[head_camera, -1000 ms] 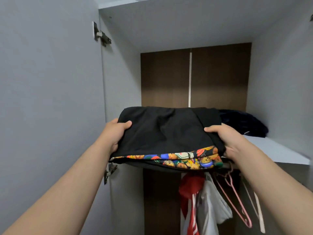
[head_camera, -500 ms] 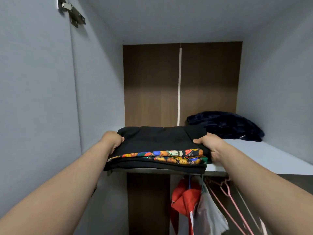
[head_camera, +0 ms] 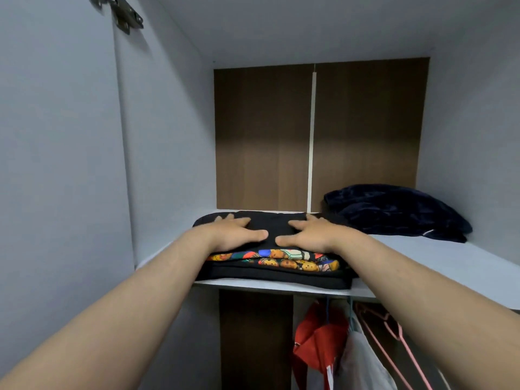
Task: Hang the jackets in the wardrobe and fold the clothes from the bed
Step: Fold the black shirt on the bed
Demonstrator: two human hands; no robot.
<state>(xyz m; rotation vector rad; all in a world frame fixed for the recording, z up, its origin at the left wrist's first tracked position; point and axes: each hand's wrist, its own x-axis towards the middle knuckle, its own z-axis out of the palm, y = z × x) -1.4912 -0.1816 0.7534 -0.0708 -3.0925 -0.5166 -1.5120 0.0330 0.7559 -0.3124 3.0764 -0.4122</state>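
A stack of folded clothes lies on the wardrobe's upper shelf, towards its left side: black garments with a colourful printed one between them. My left hand rests flat on top of the stack, fingers spread. My right hand lies flat beside it on the same black top layer. Both thumbs point towards each other. Neither hand grips the cloth.
A crumpled dark blue garment lies at the shelf's back right. Below the shelf hang a red garment, a white garment and pink hangers. The open wardrobe door stands at left, with a hinge.
The stack went from held in the air to lying deeper on the shelf. Both hands let go of its sides and now lie flat on top.
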